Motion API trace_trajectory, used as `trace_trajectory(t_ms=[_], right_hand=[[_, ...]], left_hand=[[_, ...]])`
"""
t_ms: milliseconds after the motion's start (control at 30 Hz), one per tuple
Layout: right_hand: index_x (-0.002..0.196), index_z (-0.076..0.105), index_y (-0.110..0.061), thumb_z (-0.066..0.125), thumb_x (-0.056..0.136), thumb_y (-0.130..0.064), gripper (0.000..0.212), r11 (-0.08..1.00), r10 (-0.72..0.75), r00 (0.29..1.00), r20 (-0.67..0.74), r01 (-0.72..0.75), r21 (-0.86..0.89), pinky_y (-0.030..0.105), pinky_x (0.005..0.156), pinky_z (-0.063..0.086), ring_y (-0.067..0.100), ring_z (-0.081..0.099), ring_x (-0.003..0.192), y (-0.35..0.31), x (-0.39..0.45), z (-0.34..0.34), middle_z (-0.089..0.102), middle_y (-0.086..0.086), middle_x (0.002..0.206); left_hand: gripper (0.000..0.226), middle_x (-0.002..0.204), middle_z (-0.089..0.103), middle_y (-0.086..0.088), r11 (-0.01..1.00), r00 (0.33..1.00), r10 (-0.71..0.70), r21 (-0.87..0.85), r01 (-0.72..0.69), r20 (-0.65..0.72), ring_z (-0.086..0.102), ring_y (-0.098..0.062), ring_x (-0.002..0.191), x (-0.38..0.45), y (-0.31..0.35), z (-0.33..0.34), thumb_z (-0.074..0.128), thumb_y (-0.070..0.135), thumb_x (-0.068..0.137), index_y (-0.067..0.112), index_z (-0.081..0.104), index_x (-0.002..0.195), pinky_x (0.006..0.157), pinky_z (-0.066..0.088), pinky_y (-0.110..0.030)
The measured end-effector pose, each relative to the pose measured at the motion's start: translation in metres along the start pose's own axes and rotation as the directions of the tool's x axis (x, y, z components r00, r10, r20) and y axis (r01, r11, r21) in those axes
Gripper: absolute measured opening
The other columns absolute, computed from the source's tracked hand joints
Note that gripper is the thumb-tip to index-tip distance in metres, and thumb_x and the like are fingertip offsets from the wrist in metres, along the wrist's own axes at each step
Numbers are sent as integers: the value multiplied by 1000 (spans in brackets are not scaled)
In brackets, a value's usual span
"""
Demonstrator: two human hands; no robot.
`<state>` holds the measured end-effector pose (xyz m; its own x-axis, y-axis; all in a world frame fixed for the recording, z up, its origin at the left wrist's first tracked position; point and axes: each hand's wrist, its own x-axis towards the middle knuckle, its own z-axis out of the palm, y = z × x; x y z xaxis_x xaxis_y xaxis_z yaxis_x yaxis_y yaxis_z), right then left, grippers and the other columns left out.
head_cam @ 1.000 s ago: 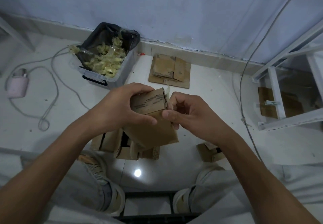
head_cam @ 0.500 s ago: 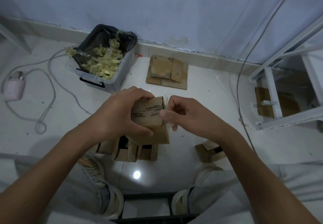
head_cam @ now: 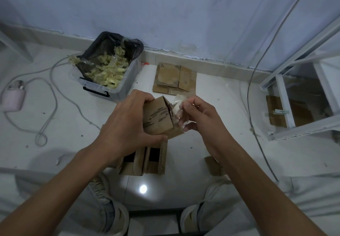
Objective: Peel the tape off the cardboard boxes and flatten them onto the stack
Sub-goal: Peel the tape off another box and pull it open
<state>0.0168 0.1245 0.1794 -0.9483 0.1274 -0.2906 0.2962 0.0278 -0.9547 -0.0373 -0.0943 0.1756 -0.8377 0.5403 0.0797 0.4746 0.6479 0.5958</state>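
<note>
My left hand (head_cam: 127,123) grips a small brown cardboard box (head_cam: 158,118) held above the floor, thumb under its lower edge. To the right of the box, my right hand (head_cam: 200,118) pinches a strip of clear tape (head_cam: 177,107) that still clings to the box's right edge. A stack of flattened cardboard (head_cam: 174,79) lies on the white floor by the wall. More small boxes (head_cam: 147,160) stand on the floor below my hands, partly hidden by my left wrist. Another box (head_cam: 213,165) peeks out beside my right forearm.
A clear plastic bin (head_cam: 103,86) lined with a black bag and full of crumpled tape stands at the back left. A pink device (head_cam: 12,97) with a looping cable lies far left. A white metal rack (head_cam: 301,95) stands at right, with a cable hanging along the wall.
My right hand has pulled the tape up and away from the box's right edge, so a loose strip now shows. The box has tilted slightly in my left hand.
</note>
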Motion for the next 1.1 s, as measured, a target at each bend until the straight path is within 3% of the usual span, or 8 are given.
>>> trace_trajectory(t_ms=[100,267,433,600,700,833,933,1100], right_hand=[[113,68,-8,52,108,-12,17,1000,28,999,-31,-29,-4,30,62,56,23,71,74,-3,-1,0,76,10,86],[107,73,-23,55,98,-4,27,941,-125,987,-105,84,-328,25,58,57,21,71,58,-4,2,-1,76,3,69],[106,77,-12,50,101,-2,30,997,47,996,-80,-42,68,22,46,34,19,48,50,-2,1,-2,63,12,64],[100,77,-3,45,93,-13,34,956,124,989,85,-141,257,26,50,37,21,54,72,-2,5,-8,68,14,86],[111,78,-7,46,89,-14,40,983,55,984,170,-83,164,29,61,46,25,58,86,-8,4,-16,69,24,110],[141,64,-24,64,92,5,58,956,-154,952,263,211,-202,31,86,57,13,64,105,-12,0,-20,68,5,119],[138,61,-36,80,91,-19,54,840,-294,914,280,387,-381,35,76,59,19,62,102,-7,-3,-14,63,-6,121],[117,71,-35,82,88,-29,32,778,-360,911,201,412,-475,31,69,60,12,69,93,-1,1,-12,69,-23,109]], left_hand=[[92,117,48,12,999,1000,20,37,-20,-9,49,-9,99,-1,-1,2,85,69,54,32,43,127,80,51,-35],[93,117,50,10,995,999,43,94,-45,16,49,-9,98,-2,-2,4,81,70,56,28,44,130,82,50,-39],[93,117,49,14,999,999,35,36,-36,9,48,-7,99,-2,0,1,84,69,56,32,43,130,80,45,-32],[91,118,50,11,995,996,87,53,-86,-19,47,-6,99,-1,0,-1,82,68,57,27,47,131,82,47,-35],[90,117,48,14,996,996,82,50,-80,-42,48,-7,100,0,-1,-5,83,66,56,28,47,130,82,48,-37],[93,116,44,18,997,996,59,53,-56,-65,46,-4,101,2,-5,-13,88,62,54,29,47,130,85,45,-37],[93,116,46,16,997,996,62,50,-59,-67,45,-4,101,3,-7,-17,88,62,54,28,48,131,84,42,-35],[94,119,50,10,994,994,86,71,-81,-73,43,-3,101,4,-7,-19,86,62,55,24,50,133,85,42,-36]])
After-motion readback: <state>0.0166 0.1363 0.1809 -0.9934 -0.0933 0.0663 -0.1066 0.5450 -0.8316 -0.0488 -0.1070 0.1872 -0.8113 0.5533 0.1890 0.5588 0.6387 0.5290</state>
